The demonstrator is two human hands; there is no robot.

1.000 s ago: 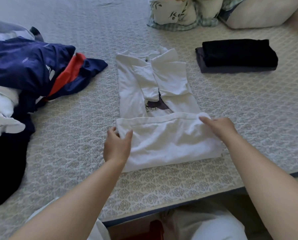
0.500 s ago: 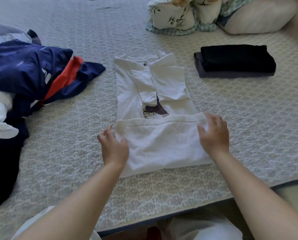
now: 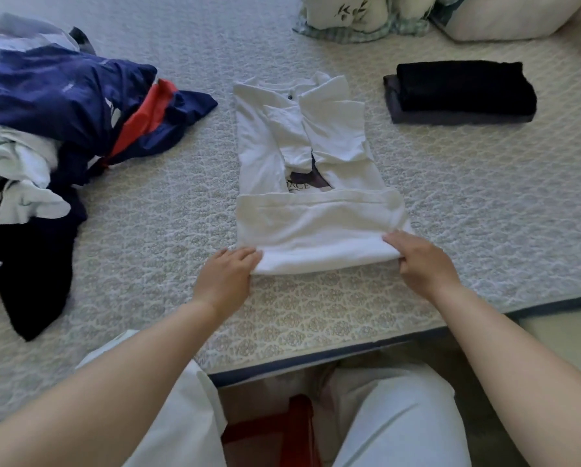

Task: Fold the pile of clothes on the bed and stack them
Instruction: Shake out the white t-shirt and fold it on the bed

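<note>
White cotton shirt (image 3: 316, 183) is lying mid-bed, sleeves in, hem turned up – left hand (image 3: 226, 276) and right hand (image 3: 424, 264) are gripping its near folded edge, likely readying another fold upward before stacking on the dark folded pile (image 3: 457, 92)

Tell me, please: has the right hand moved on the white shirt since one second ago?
Yes. The right hand slid toward the person, from the folded flap's far edge to the near fold of the white shirt, which it now grips.
</note>
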